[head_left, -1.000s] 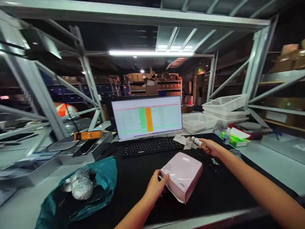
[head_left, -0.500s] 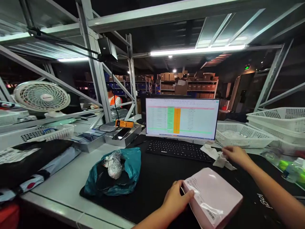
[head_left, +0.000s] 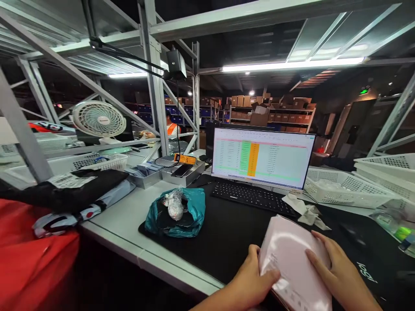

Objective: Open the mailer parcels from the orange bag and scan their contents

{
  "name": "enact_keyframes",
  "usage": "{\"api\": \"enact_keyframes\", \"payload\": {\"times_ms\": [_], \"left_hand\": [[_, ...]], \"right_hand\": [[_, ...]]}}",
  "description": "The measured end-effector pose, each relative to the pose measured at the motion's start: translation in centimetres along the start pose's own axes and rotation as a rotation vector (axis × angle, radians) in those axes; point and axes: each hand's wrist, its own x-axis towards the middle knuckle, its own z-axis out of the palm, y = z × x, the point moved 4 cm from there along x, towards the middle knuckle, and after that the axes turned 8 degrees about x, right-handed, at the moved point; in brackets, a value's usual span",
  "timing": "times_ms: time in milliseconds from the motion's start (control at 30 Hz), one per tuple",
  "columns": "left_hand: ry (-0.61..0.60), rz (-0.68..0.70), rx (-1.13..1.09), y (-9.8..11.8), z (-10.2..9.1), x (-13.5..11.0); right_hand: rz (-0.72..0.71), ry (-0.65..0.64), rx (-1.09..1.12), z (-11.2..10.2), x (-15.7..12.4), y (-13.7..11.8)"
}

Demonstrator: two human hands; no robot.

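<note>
A pale pink box (head_left: 292, 246) in shiny clear wrap is held between my two hands over the black desk mat (head_left: 223, 242). Closed on its left side is my left hand (head_left: 256, 276), its thumb lying across the top face. My right hand (head_left: 337, 270) grips the opposite side, thumb on top and fingers along the edge. Beyond the box lies crumpled white tissue (head_left: 308, 211). To the left, an opened teal plastic bag (head_left: 196, 211) holds a bundle in clear wrap (head_left: 175, 206).
A monitor (head_left: 282, 160) showing a spreadsheet stands behind a black keyboard (head_left: 249, 196). White baskets (head_left: 350, 190) are at the right. Black parcels (head_left: 84, 185), a red sack (head_left: 35, 259) and a fan (head_left: 99, 119) are at the left. A phone (head_left: 183, 170) rests on a grey tray.
My right hand has left the white tissue and taken hold of the pink box, which has turned slightly. The view has swung left, bringing the red sack further into sight.
</note>
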Motion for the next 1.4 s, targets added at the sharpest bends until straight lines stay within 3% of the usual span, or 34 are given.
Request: {"api": "enact_keyframes", "payload": {"times_ms": [133,233,267,333,400,467,533,633,900,1067,1200,1400], "left_hand": [[0.005,0.077,-0.251,-0.3,-0.8,-3.0],[0.118,0.082,-0.363,-1.6,-2.3,-4.2],[0.154,0.086,-0.404,-2.2,-3.0,-4.3],[0.232,0.072,-0.499,-3.3,-4.4,-4.3],[0.279,0.006,-0.598,-4.3,-5.7,-4.1],[0.255,-0.133,-0.649,-5.0,-6.7,-3.9],[0.184,-0.261,-0.634,-5.3,-7.3,-3.7],[0.096,-0.314,-0.532,-5.2,-8.1,-3.1],[-0.056,-0.271,-0.372,-5.4,-9.6,0.7],[-0.006,-0.186,-0.442,-7.2,-10.4,2.5],[0.021,-0.167,-0.515,-8.7,-10.1,2.3],[0.095,-0.175,-0.520,-9.1,-10.2,1.8]], "right_hand": [[-0.246,0.005,0.078,-1.1,0.2,-8.1],[-0.326,-0.048,0.206,-0.6,1.6,-9.9],[-0.311,-0.053,0.217,-0.4,2.7,-9.0],[-0.235,-0.021,0.126,-0.2,5.6,-4.7],[-0.084,-0.005,-0.191,-0.4,8.6,2.0],[0.162,-0.068,-0.461,-0.8,10.5,9.5],[0.309,-0.058,-0.540,-1.3,10.9,15.4],[0.371,-0.042,-0.585,-1.6,9.8,20.5],[0.392,0.033,-0.599,-2.4,7.4,25.0],[0.421,0.054,-0.626,-2.8,7.3,25.1],[0.458,0.067,-0.640,-3.0,7.3,24.7],[0.499,0.064,-0.660,-3.1,7.3,24.5]]}}
